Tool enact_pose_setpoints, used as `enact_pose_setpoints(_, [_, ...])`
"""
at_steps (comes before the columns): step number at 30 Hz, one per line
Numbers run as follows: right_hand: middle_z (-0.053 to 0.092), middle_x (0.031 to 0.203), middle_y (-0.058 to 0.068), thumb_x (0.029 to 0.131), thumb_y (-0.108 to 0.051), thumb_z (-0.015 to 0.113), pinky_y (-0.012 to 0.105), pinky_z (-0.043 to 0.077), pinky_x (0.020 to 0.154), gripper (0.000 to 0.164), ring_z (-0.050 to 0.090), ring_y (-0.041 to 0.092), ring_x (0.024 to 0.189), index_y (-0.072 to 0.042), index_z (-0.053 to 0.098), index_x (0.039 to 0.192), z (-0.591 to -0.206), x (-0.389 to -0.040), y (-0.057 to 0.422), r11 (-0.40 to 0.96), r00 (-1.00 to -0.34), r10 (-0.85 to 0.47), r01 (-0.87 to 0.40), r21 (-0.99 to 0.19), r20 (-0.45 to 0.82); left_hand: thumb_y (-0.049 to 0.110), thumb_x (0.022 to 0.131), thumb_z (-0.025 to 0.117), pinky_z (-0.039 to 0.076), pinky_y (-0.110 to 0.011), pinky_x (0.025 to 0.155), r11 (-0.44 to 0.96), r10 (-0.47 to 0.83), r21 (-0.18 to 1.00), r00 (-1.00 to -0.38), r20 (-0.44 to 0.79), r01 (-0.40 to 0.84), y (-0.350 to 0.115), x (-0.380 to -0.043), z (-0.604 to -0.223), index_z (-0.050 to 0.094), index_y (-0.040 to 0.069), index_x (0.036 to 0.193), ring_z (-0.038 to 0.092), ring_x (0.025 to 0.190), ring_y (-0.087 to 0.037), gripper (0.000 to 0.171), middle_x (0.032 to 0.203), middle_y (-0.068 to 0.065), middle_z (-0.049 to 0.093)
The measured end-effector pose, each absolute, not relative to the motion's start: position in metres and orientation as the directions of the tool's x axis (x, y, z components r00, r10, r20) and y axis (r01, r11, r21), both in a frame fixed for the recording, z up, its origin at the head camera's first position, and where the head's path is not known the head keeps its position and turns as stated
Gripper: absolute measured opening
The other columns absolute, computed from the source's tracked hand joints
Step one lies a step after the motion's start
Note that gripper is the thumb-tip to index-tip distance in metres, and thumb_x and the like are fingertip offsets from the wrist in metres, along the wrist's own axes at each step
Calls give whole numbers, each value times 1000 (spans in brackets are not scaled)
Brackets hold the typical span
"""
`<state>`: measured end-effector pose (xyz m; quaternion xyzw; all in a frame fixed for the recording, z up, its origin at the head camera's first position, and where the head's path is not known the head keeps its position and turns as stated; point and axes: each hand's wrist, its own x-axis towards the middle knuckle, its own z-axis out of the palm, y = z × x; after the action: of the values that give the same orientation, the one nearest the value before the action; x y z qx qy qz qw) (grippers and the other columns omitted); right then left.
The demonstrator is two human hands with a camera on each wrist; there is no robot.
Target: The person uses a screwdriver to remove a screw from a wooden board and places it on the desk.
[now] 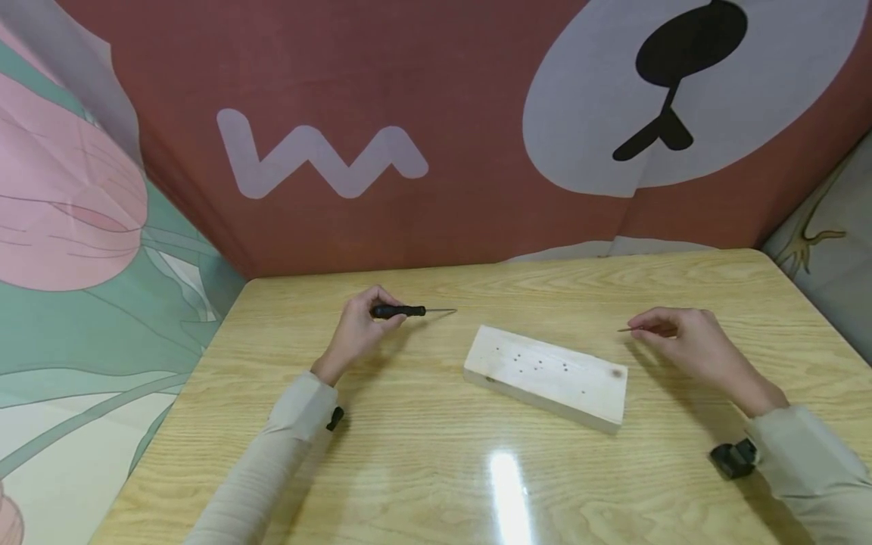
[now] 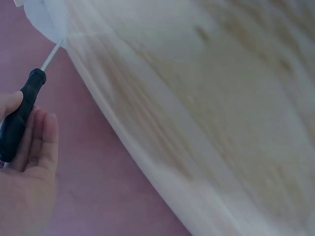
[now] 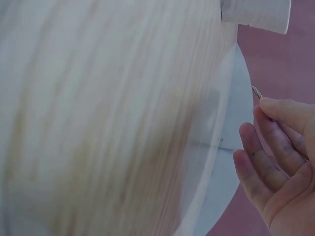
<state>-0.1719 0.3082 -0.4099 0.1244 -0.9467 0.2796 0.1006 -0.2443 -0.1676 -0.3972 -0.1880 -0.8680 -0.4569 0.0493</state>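
Observation:
A screwdriver (image 1: 402, 311) with a black handle and a thin metal shaft is gripped in my left hand (image 1: 362, 327), its tip pointing right above the table. The left wrist view shows thumb and fingers around the black screwdriver handle (image 2: 22, 115). Between thumb and forefinger, my right hand (image 1: 688, 344) pinches a small screw (image 1: 625, 330); its threaded end (image 3: 256, 92) sticks out in the right wrist view. On the table between the hands lies a pale wooden block (image 1: 531, 393), with several small dark holes or marks in its top. Neither hand touches the block.
The wood-grain table (image 1: 409, 469) reaches back to a reddish-brown cloth (image 1: 381, 227) with a printed cartoon face. A cloth with printed flowers (image 1: 68, 303) hangs at the left. Black wrist cameras (image 1: 734, 459) sit below both cuffs.

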Motion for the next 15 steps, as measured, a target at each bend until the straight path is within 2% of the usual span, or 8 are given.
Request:
enact_pose_setpoints(5, [76, 95, 13, 90, -13, 74, 16, 51, 61, 14, 63, -6, 72, -6, 76, 102, -410, -174, 311, 815, -958, -177, -271, -512, 225, 8, 88, 75, 58, -29, 73, 563, 287, 749, -933, 219, 349, -170, -247, -398, 68, 5, 103, 71, 90, -24, 17, 105, -12, 74])
enact_pose_setpoints(11, [76, 93, 11, 88, -13, 76, 16, 52, 62, 13, 64, -4, 72, -6, 76, 100, -413, -178, 316, 825, -961, -195, -268, -498, 195, 12, 90, 74, 59, -34, 74, 623, 315, 701, -932, 181, 347, -172, -250, -398, 73, 6, 116, 70, 95, -24, 27, 116, -11, 72])
enact_pose_setpoints(15, [76, 91, 7, 88, -13, 76, 18, 52, 63, 10, 65, 1, 74, -8, 76, 97, -415, -179, 317, 831, -962, -219, -272, -485, 164, 13, 90, 74, 60, -33, 75, 650, 317, 687, -937, 143, 325, -174, -252, -400, 75, 10, 113, 70, 94, -22, 23, 115, -10, 73])
